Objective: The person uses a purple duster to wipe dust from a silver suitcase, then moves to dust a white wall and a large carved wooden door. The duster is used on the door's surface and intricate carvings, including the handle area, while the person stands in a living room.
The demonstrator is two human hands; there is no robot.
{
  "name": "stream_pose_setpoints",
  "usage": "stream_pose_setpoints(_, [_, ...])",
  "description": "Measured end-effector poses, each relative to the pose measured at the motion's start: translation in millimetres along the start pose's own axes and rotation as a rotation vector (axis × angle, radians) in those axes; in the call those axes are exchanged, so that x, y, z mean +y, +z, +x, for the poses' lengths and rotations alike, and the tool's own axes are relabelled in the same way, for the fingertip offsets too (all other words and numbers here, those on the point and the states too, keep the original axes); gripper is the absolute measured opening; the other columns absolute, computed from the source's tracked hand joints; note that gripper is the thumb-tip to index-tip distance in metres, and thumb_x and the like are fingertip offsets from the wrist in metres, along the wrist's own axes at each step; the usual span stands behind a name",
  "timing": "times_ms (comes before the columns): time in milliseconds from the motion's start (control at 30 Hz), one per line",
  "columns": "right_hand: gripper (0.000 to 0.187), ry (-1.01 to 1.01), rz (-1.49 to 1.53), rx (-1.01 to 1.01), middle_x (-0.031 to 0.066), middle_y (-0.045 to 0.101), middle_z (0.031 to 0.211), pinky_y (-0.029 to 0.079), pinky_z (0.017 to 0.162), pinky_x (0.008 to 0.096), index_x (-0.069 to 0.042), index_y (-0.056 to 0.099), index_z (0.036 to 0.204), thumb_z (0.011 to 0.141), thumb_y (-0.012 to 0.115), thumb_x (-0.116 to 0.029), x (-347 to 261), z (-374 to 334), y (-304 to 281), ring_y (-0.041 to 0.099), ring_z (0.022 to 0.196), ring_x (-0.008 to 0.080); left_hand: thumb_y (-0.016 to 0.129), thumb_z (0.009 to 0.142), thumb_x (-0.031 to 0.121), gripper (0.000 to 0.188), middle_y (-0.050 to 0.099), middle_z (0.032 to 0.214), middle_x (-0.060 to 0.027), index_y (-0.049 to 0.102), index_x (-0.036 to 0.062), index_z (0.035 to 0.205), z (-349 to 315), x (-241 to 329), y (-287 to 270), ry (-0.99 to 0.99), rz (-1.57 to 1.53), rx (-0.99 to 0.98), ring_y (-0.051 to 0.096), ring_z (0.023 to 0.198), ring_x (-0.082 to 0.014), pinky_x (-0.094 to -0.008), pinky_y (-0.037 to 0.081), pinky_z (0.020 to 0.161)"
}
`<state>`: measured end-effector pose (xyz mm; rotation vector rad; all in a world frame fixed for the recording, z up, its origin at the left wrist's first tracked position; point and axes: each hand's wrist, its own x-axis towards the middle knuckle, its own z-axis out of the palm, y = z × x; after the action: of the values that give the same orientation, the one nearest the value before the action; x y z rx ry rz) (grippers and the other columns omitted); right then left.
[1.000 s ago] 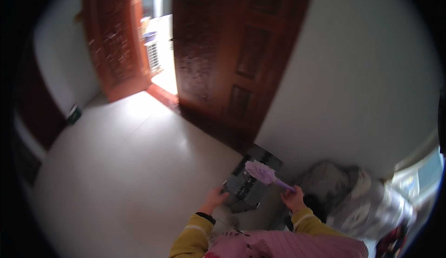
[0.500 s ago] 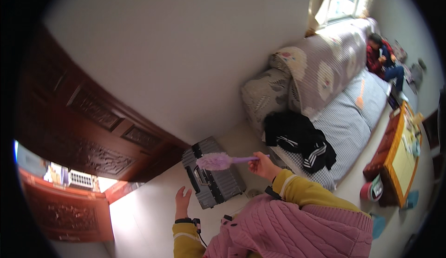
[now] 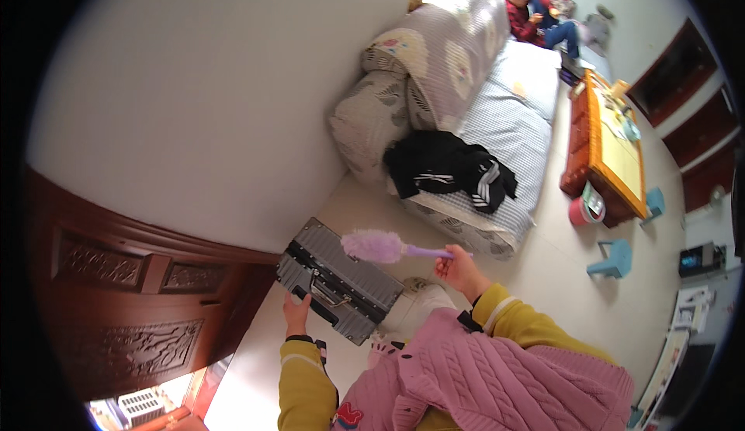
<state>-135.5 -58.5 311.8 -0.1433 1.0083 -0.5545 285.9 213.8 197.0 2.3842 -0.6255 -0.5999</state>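
Note:
My right hand (image 3: 463, 271) is closed round the handle of a fluffy purple duster (image 3: 375, 246). The duster's head hangs over a grey ribbed suitcase (image 3: 363, 266), which has black straps and a metal clasp. The suitcase lies on the floor between the wall and my feet. My left hand (image 3: 296, 313) is at the suitcase's near left edge, beside its black carry handle (image 3: 316, 307). Its thumb and fingers look apart and seem to touch the edge; some of the fingers are hard to make out.
A carved wooden door (image 3: 140, 307) stands at the left. Beyond the suitcase is a bed (image 3: 504, 140) with rolled bedding and black clothing (image 3: 446, 169). Another person (image 3: 535, 24) sits at its far end. To the right are a wooden table (image 3: 621, 152), a pink bucket (image 3: 583, 212) and a blue stool (image 3: 611, 259).
My view has swung right, showing more of the room. My left hand has come from beside the suitcase to its edge. The duster stays in my right hand above the suitcase.

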Motion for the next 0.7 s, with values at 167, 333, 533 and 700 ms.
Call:
stream_pose_setpoints(167, [0.026,-0.086,0.04,0.143,0.0051,0.066,0.074,0.052,0.083,0.0377,-0.01,0.062,0.088,0.098,0.054,-0.033,45.8,-68.9,-47.2,0.062,0.071,0.019,0.088,0.072,0.043,0.113,0.043,0.15,-0.0347,0.03,-0.005,0.155,38.2,-3.4,14.0,-0.147,0.023,-0.113,0.042,0.141,-0.0459,-0.0448,0.035,0.118])
stream_pose_setpoints(333, [0.027,-0.207,0.146,0.239,0.0065,0.068,0.074,0.054,0.081,0.0383,-0.009,0.066,0.09,0.099,0.054,-0.032,58.6,-109.9,-86.4,0.063,0.069,0.0195,0.09,0.069,0.048,0.13,0.017,0.159,-0.041,0.01,0.013,0.164,49.4,8.3,39.7,-0.305,-0.122,-0.366,0.023,0.148,-0.0535,-0.0535,0.028,0.12])
stream_pose_setpoints(533, [0.027,-0.203,0.186,0.269,0.0069,0.07,0.076,0.055,0.081,0.0373,-0.008,0.068,0.094,0.099,0.055,-0.031,71.2,-110.7,-102.1,0.063,0.069,0.0184,0.089,0.074,0.045,0.136,-0.014,0.158,-0.0444,-0.012,0.0276,0.164,38.8,29.2,62.0,-0.328,0.421,-0.433,0.009,0.149,-0.0595,-0.066,0.03,0.112])
stream_pose_setpoints(700, [0.027,-0.216,0.175,0.28,0.0071,0.07,0.076,0.055,0.081,0.037,-0.007,0.068,0.095,0.099,0.055,-0.03,71.0,-121.0,-112.5,0.062,0.069,0.0186,0.09,0.075,0.039,0.136,-0.016,0.157,-0.0452,-0.014,0.029,0.163,23.3,48.6,62.9,-0.367,0.332,-0.446,0.011,0.149,-0.0593,-0.0658,0.032,0.11])
